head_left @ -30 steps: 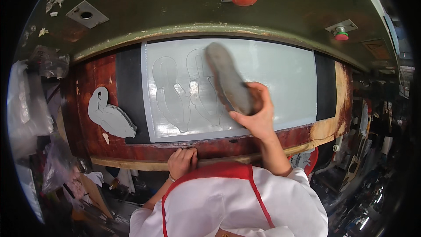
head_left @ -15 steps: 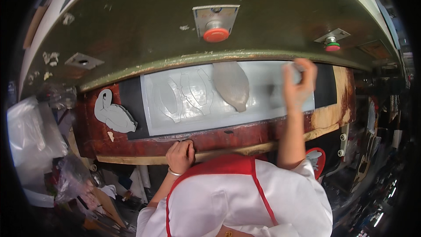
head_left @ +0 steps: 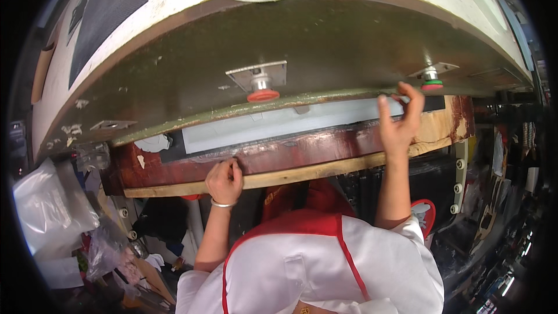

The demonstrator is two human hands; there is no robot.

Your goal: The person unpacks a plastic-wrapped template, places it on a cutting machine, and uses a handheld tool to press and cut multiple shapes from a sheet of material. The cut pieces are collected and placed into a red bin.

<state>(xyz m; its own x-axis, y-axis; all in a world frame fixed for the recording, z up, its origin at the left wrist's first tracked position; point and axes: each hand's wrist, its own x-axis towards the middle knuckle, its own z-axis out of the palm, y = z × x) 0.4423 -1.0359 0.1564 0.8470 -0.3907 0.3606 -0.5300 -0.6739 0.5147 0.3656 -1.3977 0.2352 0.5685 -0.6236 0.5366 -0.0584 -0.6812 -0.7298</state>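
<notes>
My left hand (head_left: 224, 181) is curled into a fist at the front edge of a reddish-brown board (head_left: 325, 142). Nothing shows between its fingers. Raised over the board's right part, my right hand (head_left: 401, 122) is open, thumb and fingers curved apart with nothing between them. Its fingertips are close below a push button with a green ring (head_left: 432, 85), and I cannot tell whether they touch anything. A white translucent sheet (head_left: 250, 134) lies on a black mat on the board. The green machine beam (head_left: 325, 38) hides its far part.
A red push button (head_left: 263, 95) sticks out from the beam. Pale cut pieces (head_left: 154, 142) lie at the board's left end, partly hidden. Clear plastic bags (head_left: 55, 209) hang at the left. A red-rimmed container (head_left: 423, 212) stands below the board at the right.
The view has tilted up, so the beam covers more of the sheet and most of the grey piece on it. My right hand, blurred before, is now sharp; my left stays a fist.
</notes>
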